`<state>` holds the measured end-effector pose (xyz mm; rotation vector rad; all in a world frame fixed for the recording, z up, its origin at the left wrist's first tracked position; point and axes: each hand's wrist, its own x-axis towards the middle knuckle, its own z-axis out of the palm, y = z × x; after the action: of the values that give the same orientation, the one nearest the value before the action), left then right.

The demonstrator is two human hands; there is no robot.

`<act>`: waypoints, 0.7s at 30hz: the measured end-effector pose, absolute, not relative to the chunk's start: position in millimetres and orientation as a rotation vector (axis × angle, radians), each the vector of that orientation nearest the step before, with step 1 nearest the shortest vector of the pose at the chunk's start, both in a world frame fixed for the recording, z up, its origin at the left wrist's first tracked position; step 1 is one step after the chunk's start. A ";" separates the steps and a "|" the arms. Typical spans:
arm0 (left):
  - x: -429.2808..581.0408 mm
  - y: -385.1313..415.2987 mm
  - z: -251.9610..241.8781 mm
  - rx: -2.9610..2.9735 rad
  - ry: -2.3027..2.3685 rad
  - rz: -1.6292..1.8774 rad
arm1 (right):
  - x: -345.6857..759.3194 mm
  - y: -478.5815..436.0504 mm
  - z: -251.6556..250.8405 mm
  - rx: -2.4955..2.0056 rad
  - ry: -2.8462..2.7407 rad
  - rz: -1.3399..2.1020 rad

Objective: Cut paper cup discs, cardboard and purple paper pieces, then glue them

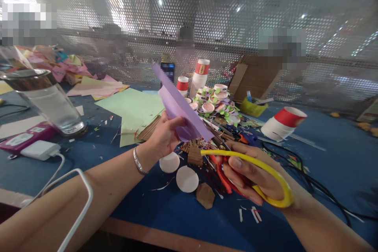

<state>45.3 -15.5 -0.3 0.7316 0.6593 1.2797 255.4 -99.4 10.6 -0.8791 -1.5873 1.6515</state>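
Light purple paper, pinched at its lower left, near the scissors

The thin, folded purple paper sheet (183, 110) is held up over the blue table (141, 201), well off its surface. It should weigh almost nothing and bend at a touch. The fold probably lends it some stiffness along the long upper strip, while the curled lower flap looks softer and likely to crease or tear under a hard squeeze. A light pinch near the lower left edge, thumb on the near face, seems the best hold, leaving the right-hand end free.

That is roughly how the left hand (165, 136) has it, fingers closed on the paper. The fingers of the right hand (251, 165) are curled around metal scissors with a large yellow loop handle (286, 193); these should feel rigid and much heavier, best held by the handle. The blades sit by the paper's lower right corner; whether they touch it I cannot tell.

Below the hands lie two white paper discs (187, 179) and a brown angular cardboard piece (206, 195). Farther out are pale green paper sheets (131, 104), a heap of white-rimmed rounds with green bits (208, 107) and a tilted red-and-white paper cup (283, 123).
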 end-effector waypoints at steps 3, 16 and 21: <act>45.8 -15.6 0.1 0.737 0.653 1.301 | 254.8 -100.0 10.9 -0.902 -1.596 1.635; 46.3 -16.7 0.4 0.752 0.694 1.318 | 251.0 -104.7 12.6 -1.007 -1.624 1.586; 49.4 -16.7 -0.2 0.796 0.710 1.372 | 252.9 -103.9 10.6 -1.018 -1.625 1.491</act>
<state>49.4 -16.7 -0.2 0.7964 0.7098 1.3723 252.9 -103.9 10.6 -1.0176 -1.6245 1.4910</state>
